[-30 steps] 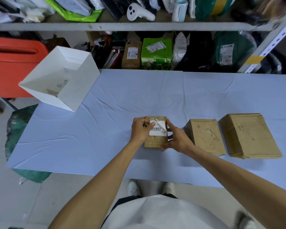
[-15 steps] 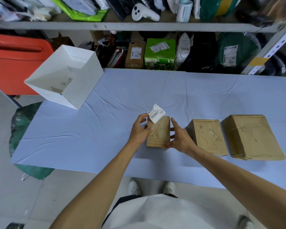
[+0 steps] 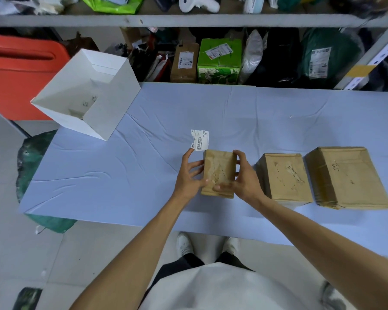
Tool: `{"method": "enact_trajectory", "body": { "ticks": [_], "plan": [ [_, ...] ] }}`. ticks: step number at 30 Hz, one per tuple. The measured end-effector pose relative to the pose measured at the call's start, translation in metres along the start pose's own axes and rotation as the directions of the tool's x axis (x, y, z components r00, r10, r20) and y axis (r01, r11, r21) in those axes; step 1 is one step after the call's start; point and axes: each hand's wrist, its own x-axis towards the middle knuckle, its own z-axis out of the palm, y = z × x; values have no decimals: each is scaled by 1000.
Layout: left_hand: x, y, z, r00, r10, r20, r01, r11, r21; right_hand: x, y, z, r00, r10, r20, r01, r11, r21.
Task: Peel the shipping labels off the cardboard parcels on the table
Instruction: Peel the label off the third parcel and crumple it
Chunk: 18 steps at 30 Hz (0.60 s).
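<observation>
Leftward, scraps [image 3: 89,101] inside white box [image 3: 112,106].

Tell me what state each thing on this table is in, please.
shipping label: peeled off, at the index fingertip of the left hand.
small parcel: top bare, gripped by the right hand.
middle parcel: top bare, scuffed.
large parcel: top bare.
white box: open on top.

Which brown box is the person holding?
The smallest parcel, leftmost of the three, gripped by the right hand. The middle parcel and the biggest parcel lie untouched beside it.
</observation>
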Motion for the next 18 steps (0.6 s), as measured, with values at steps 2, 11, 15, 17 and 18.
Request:
{"method": "enact_trajectory", "body": {
  "ticks": [2, 11, 15, 17, 18],
  "plan": [
    [-1, -2, -2, 1000, 3, -11, -3, 1000, 8, 1, -1, 2, 1000, -7, -15, 7, 999, 39],
    [2, -3, -5, 1000, -24, -8, 23, 999, -22, 11, 2, 2, 995, -26, -97, 44, 981, 186],
    [3, -3, -7, 999, -39, -2, 39, 998, -50, 12, -3, 3, 1000, 25, -8, -25, 999, -46],
    [2, -2, -5, 999, -46, 5, 46, 997, -64, 9, -8, 8, 999, 38, 9, -35, 972, -232],
    [2, -2, -5, 999, -48, 7, 48, 997, -67, 9, -9, 10, 1000, 27, 0, -26, 963, -269]
  ]
}}
